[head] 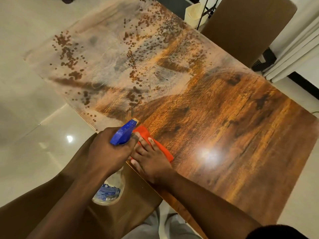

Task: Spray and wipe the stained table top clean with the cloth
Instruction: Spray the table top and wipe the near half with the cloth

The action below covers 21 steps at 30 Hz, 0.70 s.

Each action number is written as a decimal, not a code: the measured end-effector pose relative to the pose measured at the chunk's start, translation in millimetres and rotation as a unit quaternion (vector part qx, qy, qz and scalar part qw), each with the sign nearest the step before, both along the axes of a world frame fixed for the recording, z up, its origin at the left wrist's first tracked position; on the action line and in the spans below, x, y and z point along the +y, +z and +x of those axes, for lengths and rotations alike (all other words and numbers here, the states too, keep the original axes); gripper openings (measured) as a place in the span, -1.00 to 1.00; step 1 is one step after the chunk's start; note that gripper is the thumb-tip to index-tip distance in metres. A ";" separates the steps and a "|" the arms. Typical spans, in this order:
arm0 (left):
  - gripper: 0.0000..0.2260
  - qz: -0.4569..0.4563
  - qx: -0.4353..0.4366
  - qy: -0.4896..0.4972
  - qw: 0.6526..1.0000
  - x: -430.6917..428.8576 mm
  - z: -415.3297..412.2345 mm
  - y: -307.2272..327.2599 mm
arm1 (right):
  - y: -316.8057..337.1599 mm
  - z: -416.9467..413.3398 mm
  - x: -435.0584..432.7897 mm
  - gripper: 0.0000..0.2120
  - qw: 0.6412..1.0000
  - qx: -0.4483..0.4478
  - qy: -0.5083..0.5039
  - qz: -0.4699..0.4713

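Wood-grain rectangular counter (233, 135) w/ glossy top, seen from above at an angle. Far half is covered in whitish smeared film plus many brown droplet stains (69, 54); near half, approx from the middle toward the person, shows clean orange-brown grain w/ a bright light reflection.

Left hand (110, 150) is curled tight round the neck of a clear plastic spray bottle w/ blue trigger head (123, 132). Nozzle tip is pale and points toward the stained part. Bottle body hangs below the hand, off the counter's near edge, blue-and-white label visible. Through the clear wall the contents can't be told, maybe pale liquid, not sure of level.

Right hand (151, 161) lies flat, fingers spread, pressing down on a red-orange folded cloth (155, 144) at the near-left edge of the counter. Cloth is touching the counter top, just beside the spray head; the two hands are close together, thumb of the right nearly against the left.

Beyond the far-right side: brown upholstered chair back (246, 26), touching or just beside the counter edge. Behind it a cream-coloured bin or bucket (195, 12), contents not visible. White curtain folds (296, 52) at right. Floor is pale glossy tile (34, 118). Person's light grey trousers (164, 226) show at bottom, between the arms.
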<state>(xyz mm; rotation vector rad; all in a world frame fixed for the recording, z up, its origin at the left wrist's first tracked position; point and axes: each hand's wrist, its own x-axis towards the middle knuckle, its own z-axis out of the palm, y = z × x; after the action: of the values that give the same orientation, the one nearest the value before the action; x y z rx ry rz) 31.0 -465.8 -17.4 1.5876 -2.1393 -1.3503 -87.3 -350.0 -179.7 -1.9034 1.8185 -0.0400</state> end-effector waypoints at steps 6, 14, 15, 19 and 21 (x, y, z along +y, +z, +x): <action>-0.67 0.068 -0.029 -0.014 0.997 9.4 -1.1 0.7 | -16.1 -57.5 115.0 -0.40 0.993 0.074 -0.097 -0.001; -0.66 0.062 -0.052 -0.026 0.996 11.9 0.4 -2.3 | 1.4 -190.9 134.6 -0.36 0.925 0.084 -0.368 0.055; -0.65 0.067 -0.051 -0.027 0.996 10.5 -0.4 -2.6 | 2.7 -203.5 118.2 -0.35 0.910 0.078 -0.402 0.055; -0.65 0.059 -0.033 -0.018 0.998 2.9 -10.0 -2.0 | 1.0 -238.7 35.2 -0.38 0.884 0.057 -0.460 0.062; -0.63 0.039 -0.017 -0.004 0.999 -1.1 -15.4 -0.1 | 0.4 -238.8 -9.5 -0.36 0.894 0.054 -0.439 0.072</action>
<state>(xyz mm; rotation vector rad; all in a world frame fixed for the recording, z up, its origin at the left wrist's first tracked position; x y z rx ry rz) 15.7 -466.9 -17.5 1.6440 -2.1392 -1.4366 -326.1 -359.5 -179.3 -0.8637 2.5260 -0.1056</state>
